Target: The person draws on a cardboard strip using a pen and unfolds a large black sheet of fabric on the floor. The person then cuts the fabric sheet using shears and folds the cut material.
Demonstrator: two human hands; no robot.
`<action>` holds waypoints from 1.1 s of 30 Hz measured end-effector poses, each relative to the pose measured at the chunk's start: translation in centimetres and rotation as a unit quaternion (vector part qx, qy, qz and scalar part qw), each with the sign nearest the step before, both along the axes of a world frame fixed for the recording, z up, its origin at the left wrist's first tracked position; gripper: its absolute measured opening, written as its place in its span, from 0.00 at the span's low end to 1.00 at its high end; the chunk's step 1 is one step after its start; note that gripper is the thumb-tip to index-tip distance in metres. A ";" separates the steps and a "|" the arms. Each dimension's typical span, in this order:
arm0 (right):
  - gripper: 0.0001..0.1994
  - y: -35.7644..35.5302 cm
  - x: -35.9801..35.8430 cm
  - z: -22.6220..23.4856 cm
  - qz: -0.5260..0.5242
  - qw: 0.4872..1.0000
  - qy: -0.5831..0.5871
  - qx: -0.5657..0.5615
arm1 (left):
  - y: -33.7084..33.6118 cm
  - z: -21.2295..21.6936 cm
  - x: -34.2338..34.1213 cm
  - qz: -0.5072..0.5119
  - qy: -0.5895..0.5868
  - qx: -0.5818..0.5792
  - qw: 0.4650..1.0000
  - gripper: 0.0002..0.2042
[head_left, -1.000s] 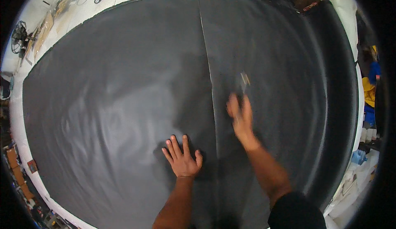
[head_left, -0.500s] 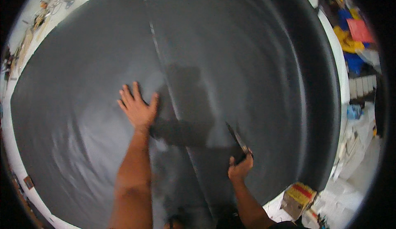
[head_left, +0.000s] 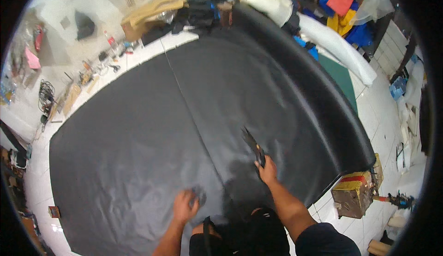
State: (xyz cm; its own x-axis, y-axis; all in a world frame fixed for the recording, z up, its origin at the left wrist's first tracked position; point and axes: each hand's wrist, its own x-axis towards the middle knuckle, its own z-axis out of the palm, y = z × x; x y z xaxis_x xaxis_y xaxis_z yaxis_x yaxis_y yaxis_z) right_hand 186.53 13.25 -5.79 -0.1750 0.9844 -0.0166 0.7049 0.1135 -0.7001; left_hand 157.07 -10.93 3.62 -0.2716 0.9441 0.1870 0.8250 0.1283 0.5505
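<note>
A broad sheet of black, leather-like material (head_left: 138,117) lies spread beneath me, lightly wrinkled on the left. One thin line runs down it from the far edge toward my knees. In my right hand (head_left: 267,169) is a pair of dark scissors (head_left: 251,141), gripped by the handles, blades pointing away from me over the sheet right of the line. My left hand (head_left: 185,206) is low over the sheet, left of the line, fingers loosely bent and thumb apart. A dark blurred patch, perhaps its shadow, shows beside the fingertips. No held thing is visible there.
Along the sheet's right side runs a thick black roll (head_left: 318,113). A worn yellow-brown box (head_left: 353,195) stands by its near end. Far off lie a white roll (head_left: 339,48), yellow-brown pieces (head_left: 154,13) and a bottle (head_left: 110,40). Cables (head_left: 46,94) lie left; white tiles (head_left: 378,113) surround the sheet.
The view has tilted up, showing more of the floor and far clutter. My left hand has left its flat, spread pose and drawn back toward me, fingers bent. My right hand keeps the scissors.
</note>
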 end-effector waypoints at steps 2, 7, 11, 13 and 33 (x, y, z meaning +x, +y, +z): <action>0.24 -6.0 5.6 2.3 0.019 0.998 -0.027 -0.047 | -11.0 -2.2 2.1 0.071 -0.038 -0.021 0.997 0.10; 0.25 -23.2 27.0 1.6 0.011 0.997 -0.069 -0.032 | -25.5 -2.9 4.9 0.127 -0.071 -0.040 0.989 0.11; 0.23 -36.6 36.4 1.0 -0.082 0.945 -0.212 -0.237 | -34.8 -2.4 5.4 0.298 -0.120 -0.034 0.946 0.08; 0.24 -41.6 39.4 -3.6 -0.178 0.949 -0.176 -0.193 | -38.0 -1.9 7.3 0.346 -0.129 -0.011 0.929 0.08; 0.22 -32.4 25.2 0.0 0.081 0.968 -0.077 -0.224 | -29.2 10.1 17.0 0.145 0.051 -0.080 0.985 0.28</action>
